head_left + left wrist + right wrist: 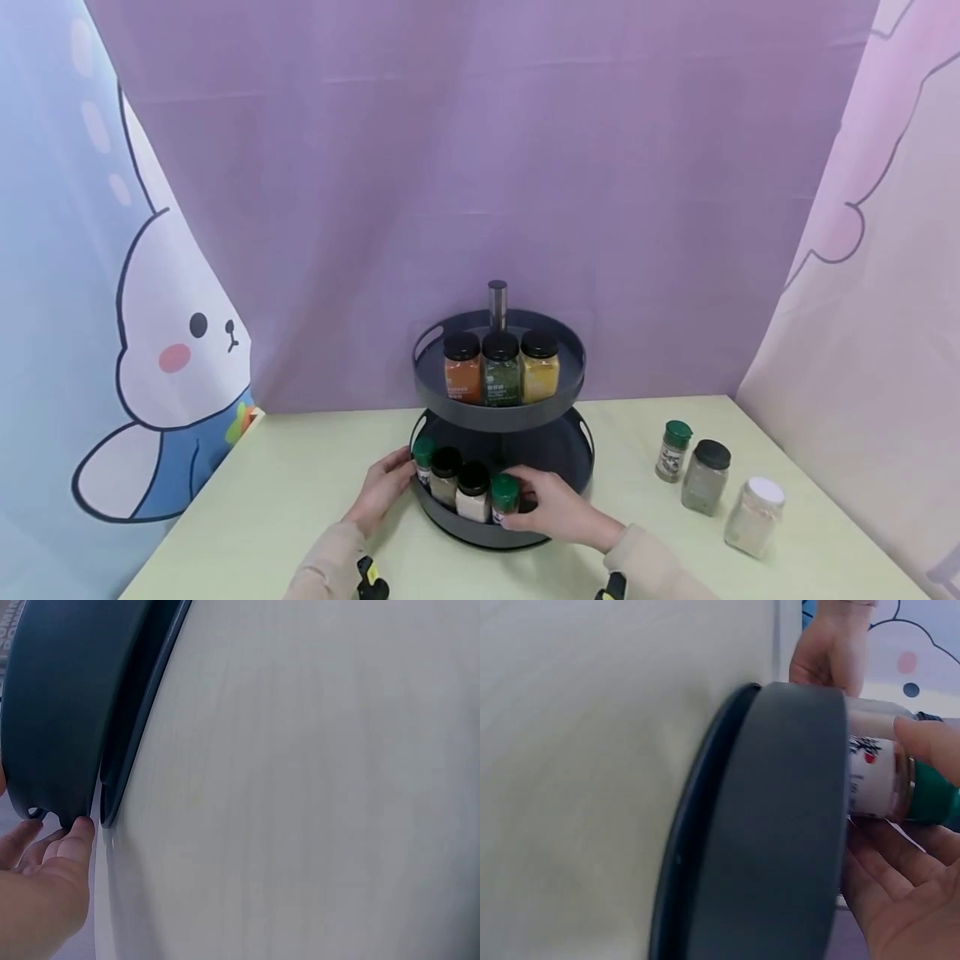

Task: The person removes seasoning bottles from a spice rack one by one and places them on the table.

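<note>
Firstly, one green-capped jar (505, 493), round and clear-walled, with a pale printed label: it stood within the near wall of the lower tray (480, 532), at the right end of a row of four. Right hand (551, 504): thumb to the near side of this jar, fingers curved round its far side, closed to the jar's width and gripping it. Left hand (386, 486): fingers loosely extended, tips touching the lower tray's left rim by its handle cut-out.

Also in the row, from the left: a second green-capped shaker (423, 458) and two squarish black-capped jars (444, 477), one greyish, one cream.

Upper tray (501, 415): round, smooth, matte dark grey, like the lower; a shiny cylindrical post (497, 306) rose through it. Upon it, three squarish clear spice jars (501, 371), black-lidded, with orange, green and yellow contents.

Table (300, 500): pale, faintly streaked; at right, a green-topped shaker (673, 451), a grey-filled jar (706, 477) and a white-lidded jar (754, 517).
</note>
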